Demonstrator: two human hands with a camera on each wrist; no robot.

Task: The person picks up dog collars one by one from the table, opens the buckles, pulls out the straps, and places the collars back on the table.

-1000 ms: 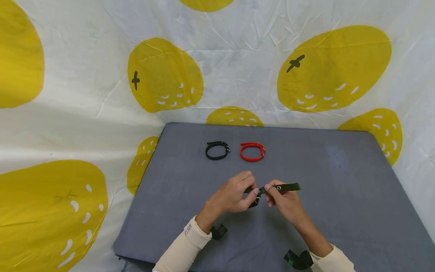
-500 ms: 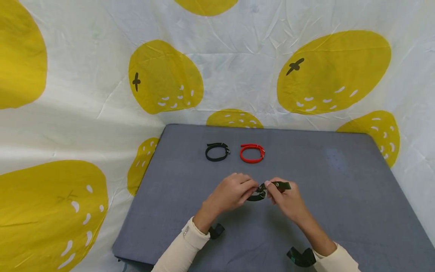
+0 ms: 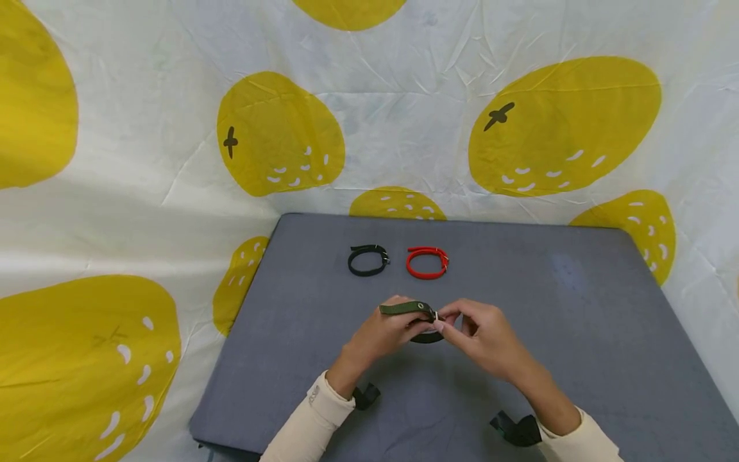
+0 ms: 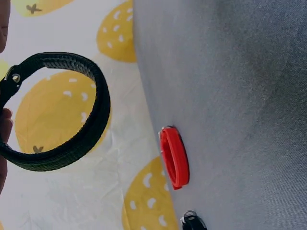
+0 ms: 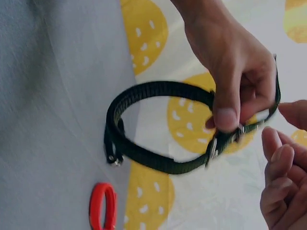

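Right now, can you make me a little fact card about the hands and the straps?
Left hand: holds the green strap
Right hand: fingertips close to that strap; can't tell if they pinch it
Green strap's shape: bent into a loop, one end sticking out
Other straps: black strap and red strap, both looped, side by side
They lie on: grey table

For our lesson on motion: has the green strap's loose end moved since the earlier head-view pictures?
Yes, leftward: the strap's loose end, earlier right of the red band, now reaches past its left side.
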